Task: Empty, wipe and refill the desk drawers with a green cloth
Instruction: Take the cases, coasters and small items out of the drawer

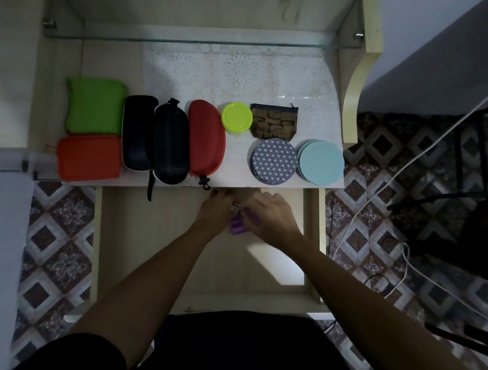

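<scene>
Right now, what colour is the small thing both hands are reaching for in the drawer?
Purple, seen in the head view.

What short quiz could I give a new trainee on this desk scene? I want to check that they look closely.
1. True or false: the green cloth lies inside the open drawer.
2. Which lies nearest the right edge of the desk: A red case, B pale blue round mat, C lime lid?
3. Where are both hands?

Key: 1 false, it lies on the desk. 2 B. 3 Together in the drawer, at a small purple thing.
</scene>
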